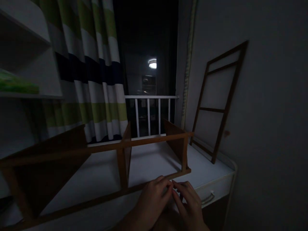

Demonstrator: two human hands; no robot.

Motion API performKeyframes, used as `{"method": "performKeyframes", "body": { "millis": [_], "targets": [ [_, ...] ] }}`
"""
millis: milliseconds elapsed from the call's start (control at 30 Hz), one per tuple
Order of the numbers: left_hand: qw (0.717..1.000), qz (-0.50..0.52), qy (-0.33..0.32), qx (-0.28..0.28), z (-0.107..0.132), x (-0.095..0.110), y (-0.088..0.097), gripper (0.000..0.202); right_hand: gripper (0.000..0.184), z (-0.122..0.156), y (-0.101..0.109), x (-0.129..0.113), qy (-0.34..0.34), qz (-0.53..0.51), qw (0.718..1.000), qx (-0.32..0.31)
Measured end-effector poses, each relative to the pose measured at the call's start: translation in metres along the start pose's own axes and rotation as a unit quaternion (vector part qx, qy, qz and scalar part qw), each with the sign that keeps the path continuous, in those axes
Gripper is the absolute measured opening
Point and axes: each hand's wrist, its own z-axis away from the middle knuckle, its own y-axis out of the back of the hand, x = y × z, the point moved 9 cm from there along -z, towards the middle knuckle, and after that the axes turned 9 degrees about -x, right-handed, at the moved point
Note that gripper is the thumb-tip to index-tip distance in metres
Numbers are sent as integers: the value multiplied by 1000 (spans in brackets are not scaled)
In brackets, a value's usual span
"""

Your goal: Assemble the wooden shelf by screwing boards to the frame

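Note:
My left hand [155,197] and my right hand [189,202] meet at the bottom centre, fingertips pinched close together. Between them is perhaps something small and pale, too dim and tiny to name. Just beyond them, a brown wooden shelf frame [123,170] with upright divider panels rests on the white desk [103,173]. The frame's lower front rail passes right behind my left hand.
A brown ladder-like wooden frame [226,110] leans against the right wall. The desk has a drawer handle [208,198] at front right. Behind are a striped curtain [91,70], a white railing [151,97] and a dark window. White shelving [29,57] stands at left.

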Motion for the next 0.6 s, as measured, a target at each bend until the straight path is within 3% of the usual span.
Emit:
{"method": "performKeyframes", "body": {
  "millis": [133, 333, 500, 600],
  "targets": [
    [998, 26, -49, -31, -33, 7, -21, 21, 28, 3, 17, 31, -35, 25, 998, 46],
    [988, 106, -106, -46, -78, 11, -30, 23, 29, -12, 33, 62, -26, 84, 992, 92],
    [979, 130, -149, -50, -92, 14, -40, 27, 35, -13, 43, 77, 7, 136, 984, 115],
    [978, 114, -171, -33, -93, 4, -42, 30, 23, -5, 55, 95, -39, 124, 977, 166]
  ]
}}
